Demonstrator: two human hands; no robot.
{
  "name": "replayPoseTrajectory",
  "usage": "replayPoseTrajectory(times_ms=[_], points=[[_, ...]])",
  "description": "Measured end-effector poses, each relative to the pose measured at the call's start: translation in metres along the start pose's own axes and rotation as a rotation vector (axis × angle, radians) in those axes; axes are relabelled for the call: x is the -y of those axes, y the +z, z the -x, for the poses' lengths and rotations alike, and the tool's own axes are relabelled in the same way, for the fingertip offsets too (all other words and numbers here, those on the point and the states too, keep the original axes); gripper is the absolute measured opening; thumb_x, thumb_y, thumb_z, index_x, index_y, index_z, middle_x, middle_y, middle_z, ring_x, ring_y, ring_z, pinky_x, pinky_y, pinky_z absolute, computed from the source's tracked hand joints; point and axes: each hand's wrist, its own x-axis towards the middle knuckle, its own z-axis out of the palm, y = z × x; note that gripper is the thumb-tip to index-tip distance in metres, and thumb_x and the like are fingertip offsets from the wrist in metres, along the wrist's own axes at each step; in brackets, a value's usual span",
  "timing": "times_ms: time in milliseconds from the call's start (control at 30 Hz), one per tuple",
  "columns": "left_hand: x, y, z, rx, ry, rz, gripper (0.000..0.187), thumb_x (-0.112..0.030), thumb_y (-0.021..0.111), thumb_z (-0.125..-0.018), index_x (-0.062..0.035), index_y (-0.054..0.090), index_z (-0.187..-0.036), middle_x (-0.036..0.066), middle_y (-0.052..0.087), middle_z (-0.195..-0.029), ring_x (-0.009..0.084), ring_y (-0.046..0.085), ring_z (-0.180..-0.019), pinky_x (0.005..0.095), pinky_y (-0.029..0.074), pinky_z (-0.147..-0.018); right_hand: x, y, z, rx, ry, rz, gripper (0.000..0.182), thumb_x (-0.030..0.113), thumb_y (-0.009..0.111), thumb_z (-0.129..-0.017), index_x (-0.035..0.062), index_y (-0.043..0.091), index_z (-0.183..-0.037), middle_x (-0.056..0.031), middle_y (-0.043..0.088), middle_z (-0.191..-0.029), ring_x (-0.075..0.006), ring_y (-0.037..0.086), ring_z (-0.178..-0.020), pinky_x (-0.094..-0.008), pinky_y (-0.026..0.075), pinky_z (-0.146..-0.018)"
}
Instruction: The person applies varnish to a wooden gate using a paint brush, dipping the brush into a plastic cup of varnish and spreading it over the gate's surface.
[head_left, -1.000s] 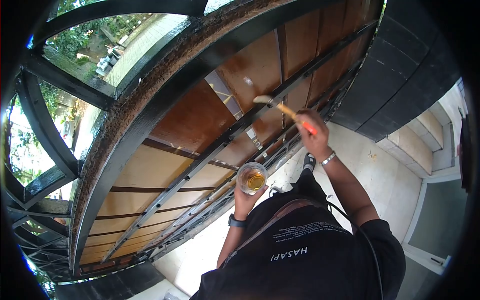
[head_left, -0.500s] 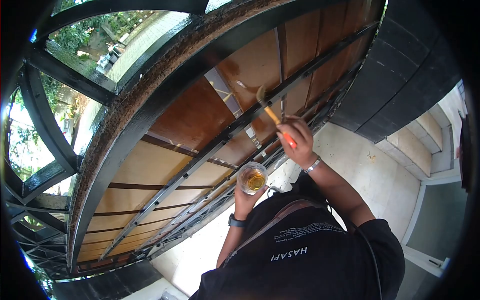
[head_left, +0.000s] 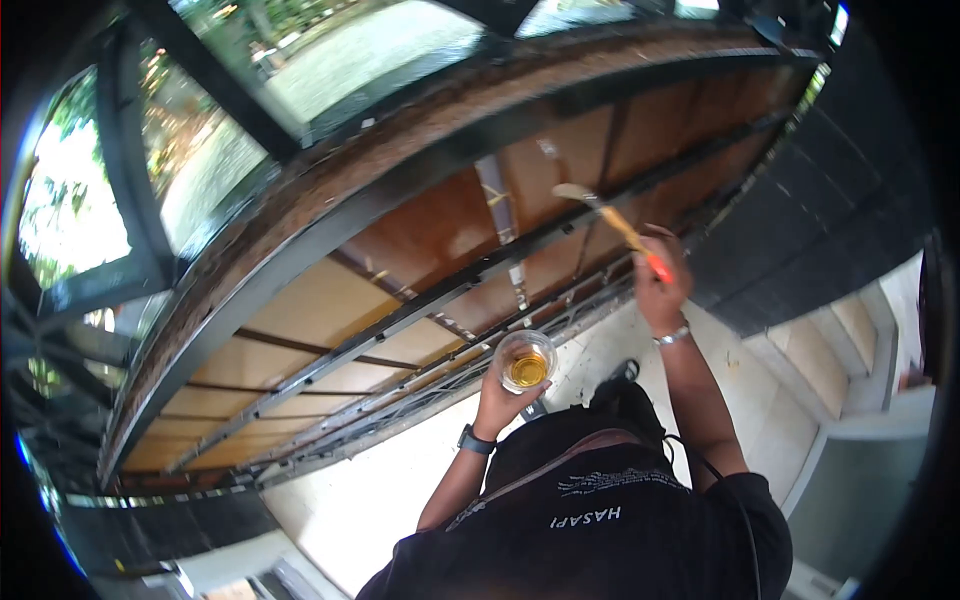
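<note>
My left hand (head_left: 496, 408), with a watch on its wrist, is wrapped round a clear plastic cup (head_left: 508, 356) of amber liquid. My right hand (head_left: 660, 295), with a silver bracelet at the wrist, grips a paintbrush (head_left: 622, 228) by its handle, which is wooden with an orange-red end. The bristles overlap a glossy brown wooden panel (head_left: 545, 200) of the gate in this view. Further left, the wooden panels (head_left: 315, 305) are pale tan. Strips of tape (head_left: 497, 200) run between some of the panels.
A black metal frame (head_left: 300, 250) with a rough brown band arches over the panels, and dark rails (head_left: 480, 268) cross them. Pale floor tiles (head_left: 370, 500) lie below. To the right are a black panel (head_left: 800, 230), light steps (head_left: 810, 350) and a door (head_left: 855, 500).
My view has turned and shifted. My right hand and the paintbrush appear further right along the panels. The cup, still in my left hand, shows slightly further right.
</note>
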Motion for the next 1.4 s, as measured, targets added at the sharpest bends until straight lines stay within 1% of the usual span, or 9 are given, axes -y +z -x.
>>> replayPoseTrajectory(times_ms=[100,200,467,533,667,867,1000,1200,1400], points=[[-0.008,0.0,0.004,-0.044,0.014,-0.084,0.083,-0.017,0.089,-0.071,0.0004,0.045,-0.139,0.015,0.062,-0.126,0.0247,0.06,-0.119,0.0371,0.047,-0.103,-0.019,-0.02,-0.007,-0.071,-0.044,0.018,0.015,0.004,0.057,-0.096,-0.0033,0.063,-0.108,-0.0189,0.067,-0.106,-0.0331,0.065,-0.1,-0.0402,0.053,-0.086],[-0.012,0.005,0.011,-0.135,0.01,-0.121,0.084,-0.019,0.089,-0.071,-0.0002,0.045,-0.14,0.016,0.062,-0.127,0.0253,0.06,-0.119,0.0377,0.047,-0.102,-0.025,-0.033,-0.009,-0.149,-0.076,-0.133,0.013,0.005,0.057,-0.095,-0.0036,0.061,-0.104,-0.0188,0.067,-0.099,-0.037,0.066,-0.095,-0.0441,0.054,-0.083],[-0.029,0.06,0.018,-0.352,-0.008,-0.144,0.086,-0.026,0.089,-0.072,0.0018,0.044,-0.14,0.018,0.06,-0.131,0.0265,0.058,-0.123,0.0379,0.045,-0.105,-0.041,-0.074,0.001,0.073,0.002,-0.52,0.016,0.007,0.055,-0.094,-0.0053,0.06,-0.103,-0.0182,0.067,-0.094,-0.0301,0.066,-0.087,-0.0389,0.053,-0.081],[-0.037,0.074,0.018,-0.383,0.012,-0.129,0.086,-0.026,0.089,-0.072,0.0007,0.044,-0.14,0.018,0.059,-0.131,0.0272,0.057,-0.123,0.0382,0.044,-0.106,-0.041,-0.088,0.003,0.116,0.151,-0.515,0.018,0.006,0.052,-0.096,-0.0074,0.061,-0.104,-0.0162,0.065,-0.097,-0.0247,0.063,-0.09,-0.0377,0.051,-0.084],[-0.061,0.102,0.021,-0.359,0.02,-0.226,0.08,-0.017,0.088,-0.073,-0.0013,0.046,-0.139,0.012,0.059,-0.131,0.023,0.056,-0.124,0.0368,0.044,-0.106,-0.058,-0.113,-0.003,0.29,0.208,-0.64,0.022,0.013,0.055,-0.097,-0.0058,0.062,-0.105,-0.0161,0.066,-0.099,-0.0194,0.062,-0.088,-0.032,0.05,-0.082],[-0.065,0.151,0.048,-0.46,-0.004,-0.213,0.085,-0.023,0.089,-0.069,-0.0036,0.047,-0.14,0.016,0.059,-0.131,0.0292,0.056,-0.124,0.0393,0.043,-0.107,-0.071,-0.131,0.0,0.413,0.501,-1.081,0.03,0.022,0.065,-0.094,-0.0057,0.061,-0.104,-0.015,0.065,-0.096,-0.0204,0.067,-0.085,-0.0305,0.058,-0.068],[-0.07,0.179,0.062,-0.478,-0.04,-0.252,0.086,-0.014,0.089,-0.07,-0.0009,0.043,-0.142,0.014,0.058,-0.133,0.0229,0.055,-0.125,0.0363,0.043,-0.107,-0.071,-0.147,0.0,0.589,0.543,-1.196,0.028,0.02,0.066,-0.093,-0.0049,0.059,-0.103,-0.0185,0.066,-0.097,-0.0204,0.068,-0.08,-0.0314,0.059,-0.068],[-0.063,0.217,0.073,-0.452,-0.044,-0.252,0.088,-0.007,0.086,-0.069,-0.0004,0.041,-0.143,0.014,0.056,-0.137,0.024,0.053,-0.129,0.0371,0.041,-0.11,-0.084,-0.172,0.015,0.628,0.48,-1.27,0.016,0.009,0.063,-0.09,-0.0028,0.062,-0.101,-0.0182,0.066,-0.093,-0.0248,0.067,-0.085,-0.035,0.058,-0.069],[-0.055,0.242,0.068,-0.35,-0.04,-0.288,0.091,-0.01,0.088,-0.066,-0.0011,0.042,-0.143,0.016,0.053,-0.14,0.0266,0.052,-0.131,0.0391,0.041,-0.111,-0.098,-0.203,0.018,0.609,0.423,-1.249,0.017,0.011,0.067,-0.088,-0.0021,0.064,-0.099,-0.015,0.067,-0.087,-0.0276,0.066,-0.086,-0.0424,0.053,-0.084]])
